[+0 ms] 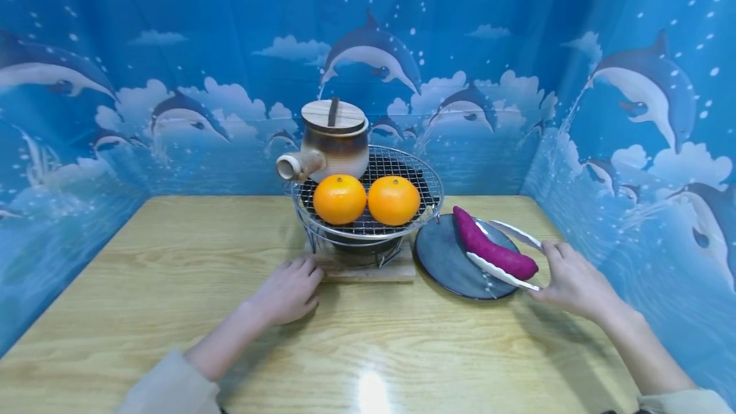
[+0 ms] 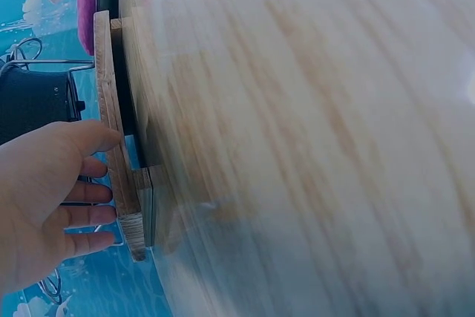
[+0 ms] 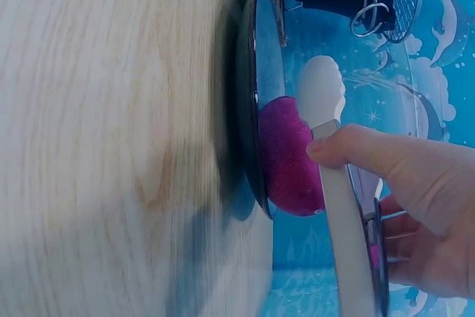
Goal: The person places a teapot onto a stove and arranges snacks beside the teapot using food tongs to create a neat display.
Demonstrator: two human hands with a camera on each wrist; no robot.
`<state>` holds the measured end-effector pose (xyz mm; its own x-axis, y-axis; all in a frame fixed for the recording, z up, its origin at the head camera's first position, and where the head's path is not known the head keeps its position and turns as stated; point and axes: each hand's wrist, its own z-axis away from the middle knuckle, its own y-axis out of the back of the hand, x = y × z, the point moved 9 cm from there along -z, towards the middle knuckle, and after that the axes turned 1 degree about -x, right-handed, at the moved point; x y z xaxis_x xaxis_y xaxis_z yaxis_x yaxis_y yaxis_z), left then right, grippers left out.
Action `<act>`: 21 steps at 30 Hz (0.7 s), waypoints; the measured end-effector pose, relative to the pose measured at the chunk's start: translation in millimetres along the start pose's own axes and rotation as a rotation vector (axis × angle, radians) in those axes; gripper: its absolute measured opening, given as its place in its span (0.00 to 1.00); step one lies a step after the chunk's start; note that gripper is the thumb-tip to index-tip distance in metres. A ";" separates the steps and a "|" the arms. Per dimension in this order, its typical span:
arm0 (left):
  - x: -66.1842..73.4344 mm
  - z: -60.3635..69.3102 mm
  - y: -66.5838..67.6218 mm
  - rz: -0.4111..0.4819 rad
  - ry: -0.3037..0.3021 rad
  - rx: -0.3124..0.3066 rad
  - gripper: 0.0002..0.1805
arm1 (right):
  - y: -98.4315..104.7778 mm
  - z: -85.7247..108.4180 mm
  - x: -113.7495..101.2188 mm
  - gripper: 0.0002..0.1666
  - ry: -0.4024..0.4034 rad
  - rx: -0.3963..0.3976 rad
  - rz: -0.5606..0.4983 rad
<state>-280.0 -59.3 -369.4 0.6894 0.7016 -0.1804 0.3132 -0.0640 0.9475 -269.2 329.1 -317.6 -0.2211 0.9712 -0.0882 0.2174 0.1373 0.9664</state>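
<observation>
My right hand holds a pair of tongs with white scalloped tips, thumb on one arm and fingers by the other. The tong arms lie on either side of a purple sweet potato, which rests on a dark round plate. How firmly they touch it I cannot tell. At the left front corner of a wooden board, my left hand rests with relaxed fingers. In the left wrist view its thumb touches the board's edge.
Above the board stands a round grill with a wire mesh. Two oranges sit on its front, and a lidded clay pot with a side handle stands behind them. Blue dolphin-print curtains enclose the wooden table.
</observation>
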 end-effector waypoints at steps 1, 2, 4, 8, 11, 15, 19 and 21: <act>0.3 -0.2 -0.4 -0.001 -0.001 0.000 0.17 | -0.3 0.6 0.4 0.48 -0.005 -0.004 0.017; 0.4 -0.2 -0.5 -0.002 -0.001 -0.001 0.18 | -0.4 0.9 0.6 0.48 -0.009 -0.008 0.033; 0.6 -0.4 -0.3 -0.004 0.001 -0.001 0.18 | -0.4 1.1 1.2 0.47 -0.015 -0.012 0.069; 0.6 -0.4 0.5 -0.002 0.005 -0.005 0.18 | -0.1 0.8 0.3 0.46 -0.004 -0.007 0.106; 0.8 -0.2 0.9 -0.005 0.002 -0.005 0.18 | -0.4 1.1 1.4 0.46 -0.001 -0.006 0.114; 1.0 0.0 1.5 -0.009 -0.001 0.003 0.18 | -3.1 1.9 6.2 0.48 -0.029 -0.052 0.109; 0.6 0.0 1.5 -0.008 0.001 0.002 0.17 | -4.8 3.3 8.8 0.49 -0.050 -0.087 0.119; 0.5 -0.4 0.9 -0.009 0.001 -0.001 0.17 | -5.7 4.3 8.7 0.49 -0.051 -0.094 0.127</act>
<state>-279.6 -58.8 -368.5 0.6861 0.7026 -0.1886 0.3189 -0.0575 0.9460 -268.2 337.6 -324.9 -0.1485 0.9886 0.0264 0.1498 -0.0038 0.9887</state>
